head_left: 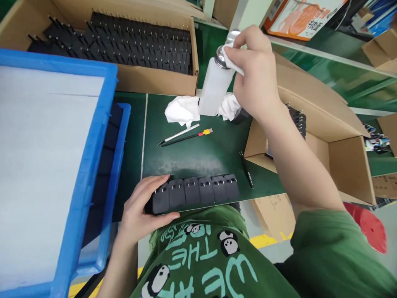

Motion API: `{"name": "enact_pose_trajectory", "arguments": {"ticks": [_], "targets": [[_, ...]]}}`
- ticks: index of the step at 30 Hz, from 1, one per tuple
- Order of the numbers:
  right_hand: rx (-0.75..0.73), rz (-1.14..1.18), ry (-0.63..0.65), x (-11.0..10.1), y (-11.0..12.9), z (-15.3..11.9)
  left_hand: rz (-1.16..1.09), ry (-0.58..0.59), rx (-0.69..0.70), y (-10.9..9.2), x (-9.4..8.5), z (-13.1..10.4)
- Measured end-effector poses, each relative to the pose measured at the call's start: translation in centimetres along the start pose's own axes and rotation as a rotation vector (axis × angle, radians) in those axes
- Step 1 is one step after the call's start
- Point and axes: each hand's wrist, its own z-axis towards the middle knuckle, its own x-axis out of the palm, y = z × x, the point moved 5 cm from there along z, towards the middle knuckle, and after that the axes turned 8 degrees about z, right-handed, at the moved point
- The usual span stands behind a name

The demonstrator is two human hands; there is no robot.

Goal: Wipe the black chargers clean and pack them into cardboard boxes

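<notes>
Along the table's front edge lies a row of several black plug adapters (200,191), their metal prongs facing up. My left hand (141,205) clasps the left end of this row, fingers behind and thumb in front. My right hand (254,68) pinches a white wipe (232,62) against the metal top of a white pump bottle (214,87). The bottle stands slightly tilted in view, its lid raised. Crumpled white wipes (182,111) lie to its left, and another wad (228,106) touches its right side.
A white-handled pointed tool (180,134), a black stick with yellow and red tape (189,137) and black tweezers (246,170) lie on the green table. Behind stands a carton of adapters (155,80). An open carton (347,165) is right; blue trays (70,198) are stacked left.
</notes>
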Motion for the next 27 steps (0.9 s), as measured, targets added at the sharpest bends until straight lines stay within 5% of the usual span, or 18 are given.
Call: {"name": "enact_pose_trajectory", "arguments": {"ticks": [27], "targets": [[0.123,0.161,0.016,0.31,-0.37,0.38,0.038,-0.025,-0.062,-0.13,0.31,-0.16]]}}
